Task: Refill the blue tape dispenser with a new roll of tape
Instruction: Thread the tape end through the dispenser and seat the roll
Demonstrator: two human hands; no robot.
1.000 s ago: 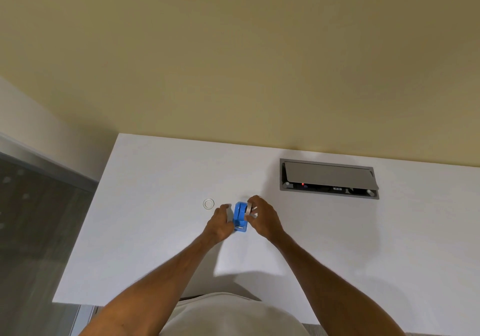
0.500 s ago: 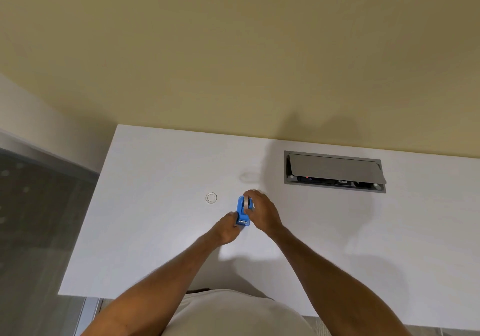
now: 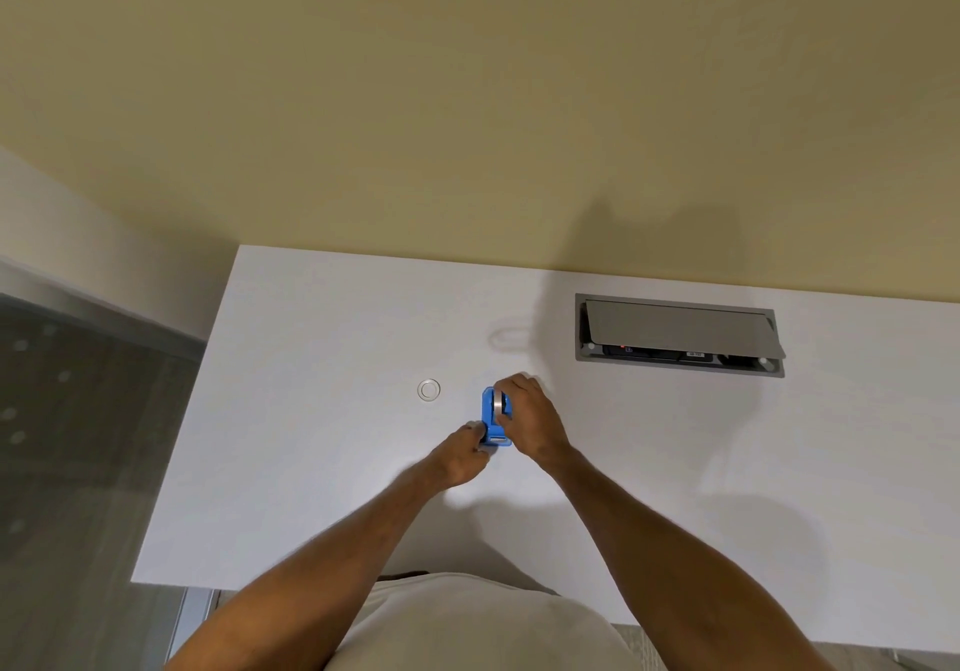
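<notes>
The blue tape dispenser [image 3: 490, 417] stands on the white desk [image 3: 311, 436], its cutter end toward me. My left hand [image 3: 462, 455] grips its near end. My right hand [image 3: 527, 418] covers its right side, fingers closed on a tape roll [image 3: 500, 403] whose pale edge shows in the top of the dispenser. A small clear ring [image 3: 429, 390], like an empty tape core, lies flat on the desk left of the dispenser. Most of the roll is hidden by my fingers.
A grey cable box [image 3: 679, 334] with its lid tilted open is set into the desk at the back right. The desk's left edge drops to a dark floor [image 3: 78, 436]. A beige wall runs behind the desk.
The dispenser has turned from flat to standing lengthwise toward me. My left hand slid from its side to its near end. My right hand has brought the roll down into the dispenser.
</notes>
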